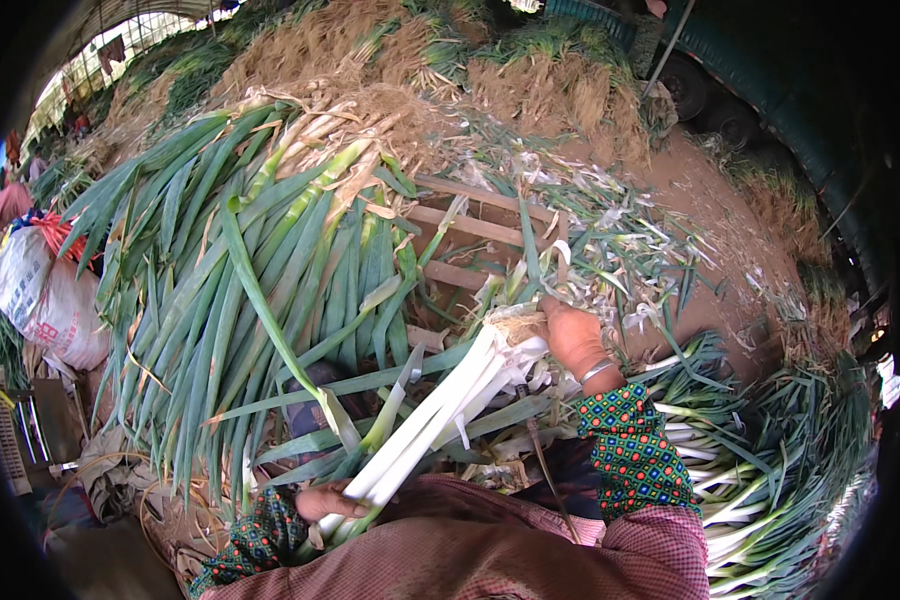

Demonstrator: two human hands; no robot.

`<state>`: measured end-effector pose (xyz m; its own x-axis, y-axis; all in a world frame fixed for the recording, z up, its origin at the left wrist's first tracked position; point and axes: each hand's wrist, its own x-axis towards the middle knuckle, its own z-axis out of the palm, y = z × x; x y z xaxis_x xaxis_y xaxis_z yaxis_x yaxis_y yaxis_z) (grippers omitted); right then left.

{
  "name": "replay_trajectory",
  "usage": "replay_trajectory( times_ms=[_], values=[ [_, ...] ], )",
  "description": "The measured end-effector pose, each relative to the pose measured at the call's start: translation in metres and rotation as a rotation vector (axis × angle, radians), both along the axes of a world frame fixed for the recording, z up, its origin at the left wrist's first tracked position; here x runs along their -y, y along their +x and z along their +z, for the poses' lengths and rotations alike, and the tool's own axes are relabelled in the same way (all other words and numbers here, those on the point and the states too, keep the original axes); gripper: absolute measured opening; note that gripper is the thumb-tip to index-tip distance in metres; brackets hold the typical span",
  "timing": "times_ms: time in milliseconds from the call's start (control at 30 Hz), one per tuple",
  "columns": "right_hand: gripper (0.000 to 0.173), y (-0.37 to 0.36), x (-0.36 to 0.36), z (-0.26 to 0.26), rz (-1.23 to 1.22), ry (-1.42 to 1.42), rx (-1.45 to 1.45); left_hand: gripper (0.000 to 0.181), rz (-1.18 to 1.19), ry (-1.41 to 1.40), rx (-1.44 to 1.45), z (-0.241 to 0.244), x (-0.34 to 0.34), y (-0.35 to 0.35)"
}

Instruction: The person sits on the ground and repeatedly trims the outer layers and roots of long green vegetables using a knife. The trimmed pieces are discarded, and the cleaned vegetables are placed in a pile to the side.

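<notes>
Several leeks or large green onions with clean white shanks lie slantwise before my torso, roots up and to the right. Near the lower edge my left hand is closed round their lower white part. My right hand, with a metal bracelet at the wrist, is at the root end, its fingers against the roots and loose outer skins; whether it grips a leaf or skin there I cannot tell. Long green leaves cross beneath the bunch. To the left lies a big heap of untrimmed stalks, roots away from me.
A wooden slatted frame lies ahead, with peeled leaves and skins strewn beyond. Cleaned stalks are piled at the right. A white woven sack stands at the left. Rooty heaps and a truck are farther back.
</notes>
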<state>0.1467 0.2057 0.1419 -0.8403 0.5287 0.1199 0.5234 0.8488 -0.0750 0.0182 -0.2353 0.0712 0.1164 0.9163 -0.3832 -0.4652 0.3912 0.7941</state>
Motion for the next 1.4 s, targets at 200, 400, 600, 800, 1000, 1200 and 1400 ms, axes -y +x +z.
replay_trajectory(
  times_ms=[200,400,600,800,1000,1200,1400],
  values=[
    [0.029,0.045,-0.008,0.02,0.249,0.213,-0.016,0.05,0.01,-0.222,-0.213,0.014,-0.007,-0.006],
    [0.029,0.055,-0.032,0.016,0.309,0.422,-0.194,0.045,0.133,-0.316,-0.201,0.037,-0.019,-0.005],
    [0.036,0.09,-0.046,0.017,0.16,0.403,-0.132,0.04,0.127,-0.345,-0.185,0.042,-0.027,-0.009],
    [0.04,0.104,-0.052,0.01,0.229,0.402,-0.146,0.035,0.14,-0.354,-0.172,0.044,-0.025,-0.007],
    [0.038,0.128,-0.055,0.012,0.392,0.461,-0.168,0.031,0.162,-0.358,-0.161,0.045,-0.023,-0.009],
    [0.015,0.15,-0.067,0.009,0.114,0.479,-0.068,0.027,0.177,-0.357,-0.148,0.045,-0.021,-0.009],
    [0.012,0.198,-0.127,-0.043,-0.694,0.236,-0.142,0.024,0.193,-0.37,-0.135,0.044,-0.02,-0.01]
  ],
)
